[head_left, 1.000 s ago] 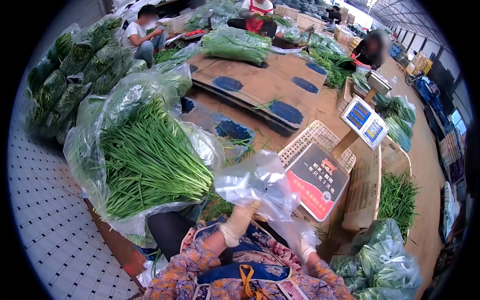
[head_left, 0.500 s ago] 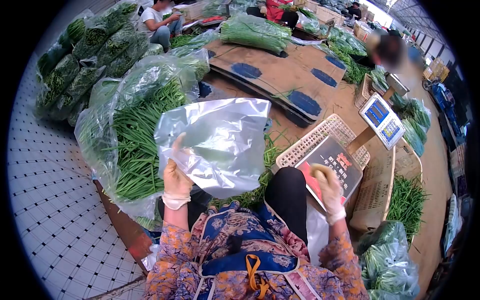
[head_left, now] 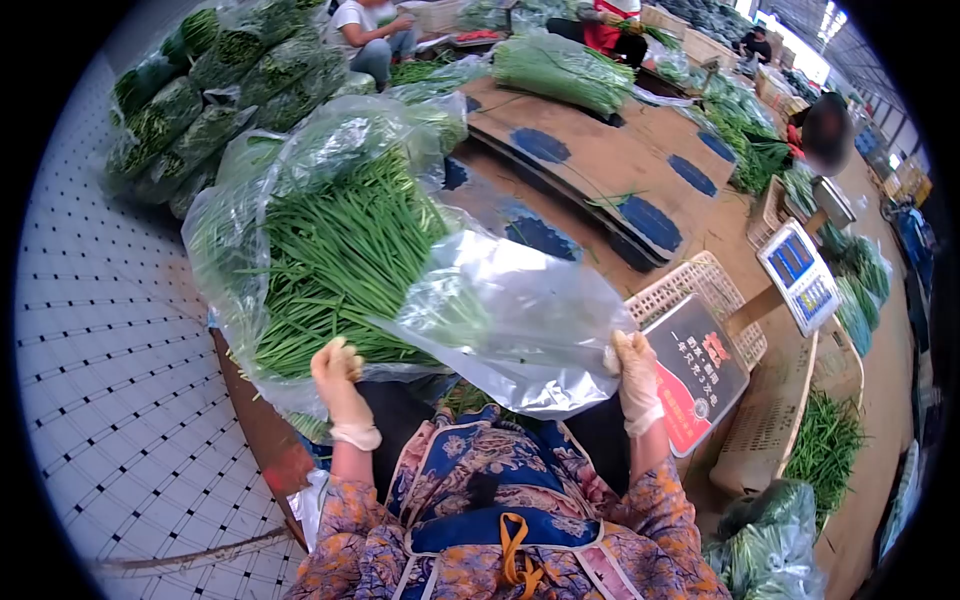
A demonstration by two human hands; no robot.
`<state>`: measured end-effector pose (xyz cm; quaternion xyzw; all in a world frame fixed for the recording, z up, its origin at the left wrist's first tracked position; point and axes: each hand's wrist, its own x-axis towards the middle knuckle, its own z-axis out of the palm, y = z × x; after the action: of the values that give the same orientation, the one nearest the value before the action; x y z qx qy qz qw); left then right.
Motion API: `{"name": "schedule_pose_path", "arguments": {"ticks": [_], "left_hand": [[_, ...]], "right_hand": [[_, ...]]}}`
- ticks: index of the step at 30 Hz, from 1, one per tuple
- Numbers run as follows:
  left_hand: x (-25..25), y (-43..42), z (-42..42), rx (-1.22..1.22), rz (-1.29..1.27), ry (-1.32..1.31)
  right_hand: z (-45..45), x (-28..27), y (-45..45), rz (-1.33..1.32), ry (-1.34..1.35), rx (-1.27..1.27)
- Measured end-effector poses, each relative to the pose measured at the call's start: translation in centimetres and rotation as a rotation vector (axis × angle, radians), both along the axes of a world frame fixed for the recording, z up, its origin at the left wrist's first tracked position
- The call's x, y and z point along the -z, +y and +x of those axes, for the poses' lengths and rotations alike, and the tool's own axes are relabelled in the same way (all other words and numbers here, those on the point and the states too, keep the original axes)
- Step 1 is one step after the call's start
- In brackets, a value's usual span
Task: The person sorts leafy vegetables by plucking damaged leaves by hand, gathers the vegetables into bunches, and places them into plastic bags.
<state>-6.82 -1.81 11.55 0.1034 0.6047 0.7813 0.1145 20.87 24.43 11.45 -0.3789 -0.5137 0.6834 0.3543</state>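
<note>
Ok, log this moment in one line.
left hand: curled, beside green stalks | right hand: holding clear bag | clear bag: partly overlapping stalks in view | scale: beside right hand

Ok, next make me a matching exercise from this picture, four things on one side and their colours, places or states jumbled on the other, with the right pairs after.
Things
1. right hand
2. plastic bag in front of the knees
3. scale plate
4. cord on the apron

Descriptions
A. black and red, with white lettering
B. orange, hanging against blue cloth
C. gloved, gripping one end of a bag
D. see-through, partly covering the cut green stems

Right pairs: 1-C, 2-D, 3-A, 4-B.
</note>
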Motion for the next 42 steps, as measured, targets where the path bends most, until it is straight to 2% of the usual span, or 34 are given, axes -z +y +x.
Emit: {"name": "schedule_pose_path", "arguments": {"ticks": [1,3,4,5,6,8,9,10,11,12,13,14,15,16,17,19,20,21,23,24,25,27,28,29,30,31,32,33,35,36,39,40,41,42], "left_hand": [[-3.8,1.9,2.4,0.025,-0.098,0.113],[-7.2,6.0,7.6,0.493,-0.088,0.195],[-7.4,8.0,9.5,0.698,-0.236,0.223],[-7.6,9.2,10.6,0.904,-0.387,0.252],[-7.1,9.8,10.7,0.905,-0.385,0.257],[-5.0,11.0,10.4,1.054,-0.281,-0.179],[-4.3,11.2,9.9,1.058,-0.279,-0.178],[-3.6,11.1,9.3,0.905,-0.247,-0.151],[-3.2,10.7,8.8,0.753,-0.216,-0.128],[-2.9,10.2,8.4,0.725,-0.095,-0.187],[-2.4,10.6,9.1,0.738,-0.097,-0.191],[-2.2,11.0,10.5,0.837,-0.068,-0.11],[-2.3,11.2,11.7,0.936,-0.038,-0.032],[-2.8,11.2,12.4,1.02,-0.015,-0.15],[-2.9,11.5,12.3,1.041,-0.012,-0.149],[-3.2,12.3,11.3,0.985,0.209,-0.181],[-3.3,13.4,11.5,1.002,0.216,-0.174],[-3.2,14.3,11.9,0.967,-0.09,0.06],[-2.5,15.6,12.7,0.832,-0.698,0.521],[-1.9,16.9,12.0,0.89,-0.749,0.496],[-1.2,17.6,11.3,0.9,-0.745,0.503],[-0.4,18.5,9.0,0.66,-0.602,0.951],[-1.5,18.5,6.6,0.614,-0.82,1.119],[-1.1,18.2,4.2,0.391,-0.635,0.941],[-1.7,17.6,0.8,0.338,-0.658,0.914],[-2.2,16.9,-2.4,0.272,-0.756,0.878],[0.0,16.9,-5.1,0.4,-0.836,0.775],[-0.5,17.8,-4.7,0.409,-0.83,0.782],[-1.5,19.1,-2.7,0.471,-0.918,0.875],[-2.9,20.2,1.0,0.412,-0.854,1.165],[-9.5,24.1,13.2,0.509,-0.351,1.444],[-9.3,25.6,14.6,0.516,-0.348,1.436],[-8.9,27.9,15.3,0.47,-0.525,1.468],[-8.3,30.2,15.2,0.421,-0.701,1.497]], "right_hand": [[0.0,0.4,0.0,-0.002,0.026,0.002],[-2.3,-2.5,-3.5,0.067,-0.07,-0.18],[-3.6,-1.3,-4.6,0.307,-0.146,-0.259],[-4.4,-2.7,-6.2,0.099,0.005,-0.394],[-4.5,-2.5,-6.3,-0.014,0.046,-0.355],[-4.0,-2.5,-5.9,-0.207,0.165,-0.232],[-3.1,-2.6,-5.3,-0.29,0.24,-0.15],[-1.3,-1.4,-3.9,-0.181,0.207,-0.133],[-0.7,-1.8,-3.1,-0.184,0.243,-0.07],[-0.5,-2.0,-3.0,-0.176,0.25,-0.042],[-0.3,-2.3,-2.9,-0.168,0.258,-0.01],[0.4,-0.6,-2.6,-0.249,0.218,-0.253],[-0.5,-0.2,-1.8,0.03,0.085,-0.579],[-1.1,-0.2,-1.8,-0.03,-0.1,-0.493],[-1.7,-1.4,-2.1,-0.086,-0.28,-0.402],[-1.2,2.6,-0.1,-0.149,0.076,-0.277],[-1.1,2.9,0.0,0.202,0.01,-0.378],[-1.7,3.8,-0.6,0.113,-0.12,-0.376],[-2.9,5.2,-1.3,0.227,0.03,-0.368],[-2.7,3.1,-1.1,0.073,-0.036,-0.222],[-2.8,6.3,1.2,-0.625,0.639,-0.213],[0.9,-1.6,0.4,0.7,-0.157,0.093],[3.9,2.9,3.8,0.703,-0.073,0.215],[7.2,3.5,5.9,0.714,-0.102,0.305],[10.5,4.0,7.9,0.722,-0.131,0.394],[12.6,0.5,8.3,0.742,-0.273,0.451],[13.6,0.4,9.3,0.445,0.002,0.459],[13.5,-0.5,10.0,0.149,0.275,0.456],[13.6,-3.5,10.1,0.203,0.032,0.497],[13.0,-3.7,11.1,0.464,-0.071,0.513],[7.5,-10.5,7.8,0.538,-0.226,0.507],[6.0,-12.2,6.6,0.855,-0.32,0.453],[5.5,-12.9,6.2,1.176,-0.41,0.386],[6.1,-12.7,6.5,1.178,-0.416,0.388]]}}
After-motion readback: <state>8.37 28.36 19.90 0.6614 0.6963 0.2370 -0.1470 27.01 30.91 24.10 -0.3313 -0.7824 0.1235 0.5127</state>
